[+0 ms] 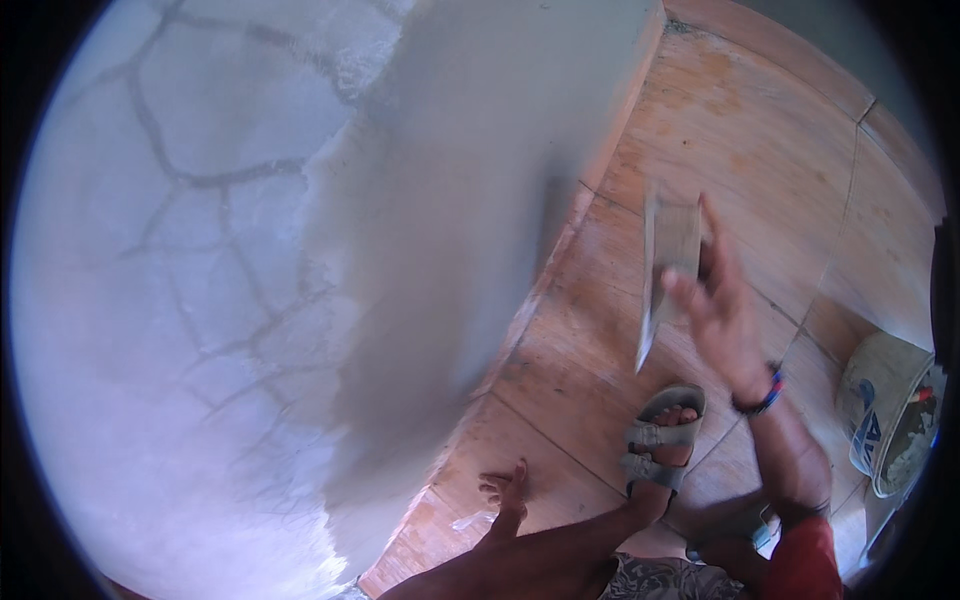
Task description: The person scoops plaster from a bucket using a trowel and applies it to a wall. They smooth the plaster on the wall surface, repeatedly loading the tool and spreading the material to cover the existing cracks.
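My right hand [724, 315], slightly blurred, is closed round a plastering trowel [680, 235]. The trowel has a thin, pale flat blade on its wall side and a beige-brown part under my thumb. It is held up in the air above the tiled floor, apart from the wall. To the left stands the wall [220, 120], pale with darker crack-like lines. A smooth grey band of plaster [430, 220] covers the wall's part nearest the floor. My left hand [508, 488] is low by the foot of the wall, fingers spread, holding nothing that I can see.
Orange-brown tiles [730, 120] make up the floor, with a narrow tile skirting along the wall. A pale bucket [880, 410] with whitish-grey material inside stands at the right. My sandalled foot [665, 435] is below the trowel. A bit of clear plastic [473, 521] lies near my left hand.
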Demonstrator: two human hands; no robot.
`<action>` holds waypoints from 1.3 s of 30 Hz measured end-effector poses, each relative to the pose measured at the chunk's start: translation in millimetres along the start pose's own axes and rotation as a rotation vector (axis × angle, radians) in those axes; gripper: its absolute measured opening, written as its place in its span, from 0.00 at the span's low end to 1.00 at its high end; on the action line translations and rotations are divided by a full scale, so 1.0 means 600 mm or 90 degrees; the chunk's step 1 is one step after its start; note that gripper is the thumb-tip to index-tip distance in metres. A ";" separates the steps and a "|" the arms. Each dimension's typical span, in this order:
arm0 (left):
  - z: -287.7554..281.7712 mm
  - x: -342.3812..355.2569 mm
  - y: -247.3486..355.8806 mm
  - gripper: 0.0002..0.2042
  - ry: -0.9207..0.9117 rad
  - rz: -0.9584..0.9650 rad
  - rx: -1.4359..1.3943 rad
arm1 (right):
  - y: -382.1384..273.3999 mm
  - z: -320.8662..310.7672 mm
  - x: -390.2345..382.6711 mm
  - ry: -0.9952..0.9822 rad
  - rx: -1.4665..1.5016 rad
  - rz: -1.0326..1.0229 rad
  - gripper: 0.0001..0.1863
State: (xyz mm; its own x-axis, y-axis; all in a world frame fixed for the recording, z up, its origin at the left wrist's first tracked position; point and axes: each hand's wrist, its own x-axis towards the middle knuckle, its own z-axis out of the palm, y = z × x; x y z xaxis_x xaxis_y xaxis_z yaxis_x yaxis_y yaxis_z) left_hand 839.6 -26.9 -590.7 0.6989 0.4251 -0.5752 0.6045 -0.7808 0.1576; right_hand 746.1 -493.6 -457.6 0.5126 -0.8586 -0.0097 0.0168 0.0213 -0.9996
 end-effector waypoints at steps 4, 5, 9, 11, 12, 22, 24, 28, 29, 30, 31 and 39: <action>0.019 -0.007 0.012 0.63 -0.017 -0.013 0.027 | -0.123 -0.096 0.102 -0.145 -0.258 0.098 0.36; 0.018 0.026 -0.010 0.63 0.018 0.001 0.094 | -0.141 -0.103 0.117 -0.176 -0.328 0.097 0.36; 0.026 0.170 -0.133 0.62 0.086 0.042 0.293 | -0.156 -0.130 0.111 -0.215 -0.487 -0.113 0.25; 0.077 0.117 -0.093 0.62 0.032 0.066 0.320 | -0.234 -0.188 0.081 -0.177 -0.591 0.155 0.23; 0.078 0.098 -0.071 0.62 0.027 0.073 0.317 | -0.273 -0.229 0.055 -0.173 -0.609 0.188 0.23; 0.107 0.060 -0.032 0.63 -0.014 0.089 0.273 | -0.464 -0.491 -0.250 0.003 -0.843 0.442 0.15; 0.016 0.077 0.002 0.63 0.092 0.100 0.222 | -0.328 -0.555 -0.245 -0.071 -0.774 0.339 0.16; 0.009 0.101 -0.023 0.63 0.066 0.085 0.179 | -0.164 -0.617 -0.255 0.048 -0.502 0.219 0.17; 0.027 0.094 -0.024 0.63 0.049 0.089 0.176 | -0.135 -0.647 -0.273 0.095 -0.515 0.242 0.17; 0.029 0.089 -0.021 0.63 0.052 0.090 0.164 | -0.091 -0.670 -0.283 0.130 -0.508 0.256 0.17; 0.024 0.083 -0.015 0.63 0.057 0.088 0.151 | -0.051 -0.688 -0.289 0.166 -0.500 0.273 0.17; -0.012 0.044 -0.036 0.64 0.057 0.050 0.081 | 0.067 -0.665 -0.309 0.219 -0.488 0.313 0.18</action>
State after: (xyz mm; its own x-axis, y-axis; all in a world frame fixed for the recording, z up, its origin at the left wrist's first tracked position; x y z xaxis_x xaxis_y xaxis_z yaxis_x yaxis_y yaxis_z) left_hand 847.7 4.6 -603.5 0.7761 0.3955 -0.4911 0.4981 -0.8622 0.0928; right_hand 309.4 -538.2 -505.9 0.0328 -0.9484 -0.3155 -0.7577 0.1823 -0.6267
